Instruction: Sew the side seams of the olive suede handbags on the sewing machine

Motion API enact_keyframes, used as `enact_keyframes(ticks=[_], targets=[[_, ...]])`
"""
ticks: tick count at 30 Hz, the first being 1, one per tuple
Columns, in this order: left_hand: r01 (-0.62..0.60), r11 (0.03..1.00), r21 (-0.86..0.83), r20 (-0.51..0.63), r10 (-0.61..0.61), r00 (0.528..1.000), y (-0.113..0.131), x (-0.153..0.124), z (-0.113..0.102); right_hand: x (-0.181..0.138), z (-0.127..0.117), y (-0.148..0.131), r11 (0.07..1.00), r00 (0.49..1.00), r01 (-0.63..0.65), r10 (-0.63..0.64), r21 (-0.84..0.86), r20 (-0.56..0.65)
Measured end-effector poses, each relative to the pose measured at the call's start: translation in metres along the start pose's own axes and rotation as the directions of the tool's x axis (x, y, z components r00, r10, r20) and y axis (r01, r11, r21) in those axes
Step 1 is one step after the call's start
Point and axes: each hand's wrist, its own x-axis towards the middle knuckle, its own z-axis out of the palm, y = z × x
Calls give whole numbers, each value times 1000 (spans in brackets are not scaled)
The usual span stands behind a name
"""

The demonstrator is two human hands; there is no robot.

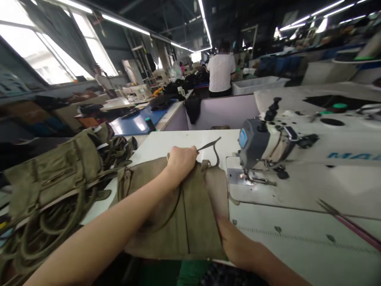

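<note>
An olive-green fabric bag (196, 214) lies on the white sewing table in front of me. My left hand (182, 163) is closed at the bag's upper edge, and a thin strap (210, 143) sticks out from it to the right. At the bag's lower right side is my right hand (236, 241), gripping the edge with its fingers hidden behind the fabric. Just right of the bag stands a sewing machine (258, 143), its needle area lit and apart from the bag.
Similar olive bags (59, 171) with looped handles are piled on the left. Tweezers (348, 224) with reddish handles lie at the right of the table (285, 238). Beyond a low partition (223, 113), a person in a white shirt (220, 73) stands near a pale bin (258, 84).
</note>
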Motion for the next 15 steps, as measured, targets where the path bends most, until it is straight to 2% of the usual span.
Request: enact_keyframes(ticks=[3,5,7,10,13,15], targets=[[-40,996,-85,-11,40,999,14,6,61,-15,-3,4,994,995,-85,81,65,57],[-87,987,-133,-83,76,994,18,4,82,-24,-7,3,993,998,-56,52,100,39],[-201,966,-164,-139,180,974,17,2,89,-33,-11,2,998,1000,16,-15,64,-21],[-376,874,-308,-99,363,926,13,4,90,-44,-13,3,987,996,88,-88,-137,4],[-333,812,-480,30,394,918,7,17,92,-50,-11,5,959,992,99,-73,-267,106],[-297,805,-513,103,402,910,2,27,91,-50,-10,7,952,988,98,-58,-290,144]])
